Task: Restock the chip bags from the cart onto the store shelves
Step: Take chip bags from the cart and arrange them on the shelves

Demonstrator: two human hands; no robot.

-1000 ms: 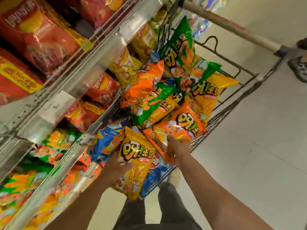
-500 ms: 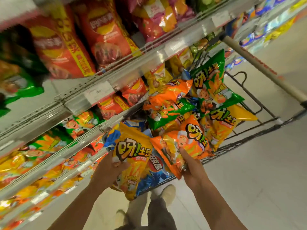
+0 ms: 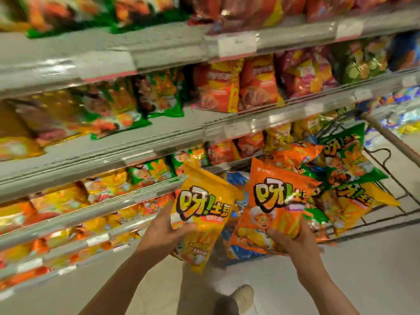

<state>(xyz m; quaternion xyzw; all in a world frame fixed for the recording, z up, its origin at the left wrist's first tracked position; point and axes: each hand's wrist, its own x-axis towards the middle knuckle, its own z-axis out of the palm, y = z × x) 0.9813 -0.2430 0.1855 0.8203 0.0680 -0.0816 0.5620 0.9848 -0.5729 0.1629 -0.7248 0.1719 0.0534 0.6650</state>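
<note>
Hands clamped on bags: left hand (image 3: 164,230) yellow bag (image 3: 202,208), right hand (image 3: 293,241) orange bag (image 3: 277,205).

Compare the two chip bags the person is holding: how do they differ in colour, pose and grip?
The yellow bag, held by the left hand, leans left with its top near the shelf edge; the orange bag, held by the right hand, stands more upright in front of the cart. The left thumb crosses the yellow bag's middle; the right hand grips the orange bag's lower part. Both show the same cartoon logo and look alike in size.
</note>
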